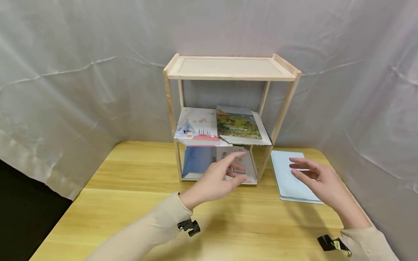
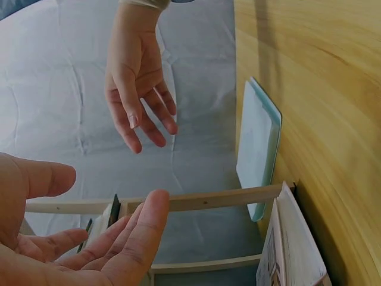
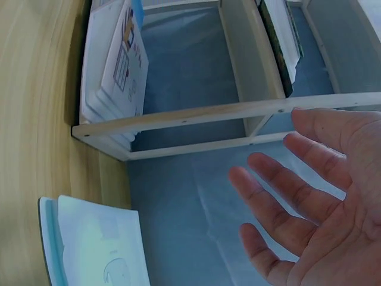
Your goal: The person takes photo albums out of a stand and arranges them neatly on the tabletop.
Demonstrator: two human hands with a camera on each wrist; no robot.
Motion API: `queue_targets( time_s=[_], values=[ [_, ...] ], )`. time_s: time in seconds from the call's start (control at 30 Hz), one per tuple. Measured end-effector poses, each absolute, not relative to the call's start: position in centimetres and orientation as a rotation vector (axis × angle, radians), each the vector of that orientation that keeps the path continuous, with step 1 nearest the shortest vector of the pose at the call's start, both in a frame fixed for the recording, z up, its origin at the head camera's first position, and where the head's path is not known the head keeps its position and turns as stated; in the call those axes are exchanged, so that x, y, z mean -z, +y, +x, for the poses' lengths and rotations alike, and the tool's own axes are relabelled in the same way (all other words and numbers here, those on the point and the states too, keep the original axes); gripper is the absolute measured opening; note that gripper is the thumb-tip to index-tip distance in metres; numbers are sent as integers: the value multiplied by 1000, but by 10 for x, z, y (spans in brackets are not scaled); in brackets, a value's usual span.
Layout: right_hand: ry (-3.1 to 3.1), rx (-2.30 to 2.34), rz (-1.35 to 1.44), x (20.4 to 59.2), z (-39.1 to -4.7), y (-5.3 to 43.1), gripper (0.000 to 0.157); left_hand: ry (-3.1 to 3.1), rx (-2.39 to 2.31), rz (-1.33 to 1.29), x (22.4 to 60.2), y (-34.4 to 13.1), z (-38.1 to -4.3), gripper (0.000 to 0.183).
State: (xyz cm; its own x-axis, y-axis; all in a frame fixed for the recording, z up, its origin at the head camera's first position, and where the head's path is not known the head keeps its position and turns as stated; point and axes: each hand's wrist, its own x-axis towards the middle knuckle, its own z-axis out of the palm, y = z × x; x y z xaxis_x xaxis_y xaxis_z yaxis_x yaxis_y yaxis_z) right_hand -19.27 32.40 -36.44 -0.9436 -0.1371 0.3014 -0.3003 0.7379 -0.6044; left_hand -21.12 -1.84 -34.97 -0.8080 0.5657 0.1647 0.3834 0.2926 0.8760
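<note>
My left hand (image 1: 219, 177) hangs in front of the lower shelf, fingers loosely bent and holding nothing. To the right, my right hand (image 1: 321, 181) hovers over a light blue book (image 1: 287, 174) lying on the table; its fingers are parted and hold nothing. On the middle shelf lie a white picture book (image 1: 197, 125) with a tent drawing and a photo album (image 1: 240, 125) with a garden cover. The lower shelf carries a blue book (image 1: 197, 159) and white books beside it, partly hidden behind the left hand.
A light wooden rack (image 1: 173, 105) stands at the back of the wooden table (image 1: 130, 203), its top board (image 1: 228, 67) bare. Grey cloth (image 1: 81, 72) hangs behind and along the sides. A black band with a small device (image 1: 189, 226) sits at each wrist.
</note>
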Motion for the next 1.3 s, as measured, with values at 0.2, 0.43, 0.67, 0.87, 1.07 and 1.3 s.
queue_targets(
  time_s=[0.2, 0.43, 0.67, 0.87, 1.07, 1.3],
  values=[
    [-2714, -993, 331, 357, -190, 320, 42, 2359, -1559, 880, 344, -24, -210, 66],
    [-2737, -999, 340, 350, -192, 310, 41, 2417, -1592, 837, 334, -34, -210, 73],
    [-2710, -1059, 383, 347, -196, 301, 40, 2474, -1566, 829, 329, -43, -212, 74],
    [-2707, -1076, 392, 343, -199, 292, 40, 2470, -1594, 800, 324, -47, -213, 79],
    [-2703, -1068, 407, 338, -201, 287, 40, 2478, -1633, 766, 319, -50, -213, 81],
    [-2704, -1068, 402, 330, -205, 281, 42, 2575, -1582, 778, 310, -55, -216, 79]
  ],
)
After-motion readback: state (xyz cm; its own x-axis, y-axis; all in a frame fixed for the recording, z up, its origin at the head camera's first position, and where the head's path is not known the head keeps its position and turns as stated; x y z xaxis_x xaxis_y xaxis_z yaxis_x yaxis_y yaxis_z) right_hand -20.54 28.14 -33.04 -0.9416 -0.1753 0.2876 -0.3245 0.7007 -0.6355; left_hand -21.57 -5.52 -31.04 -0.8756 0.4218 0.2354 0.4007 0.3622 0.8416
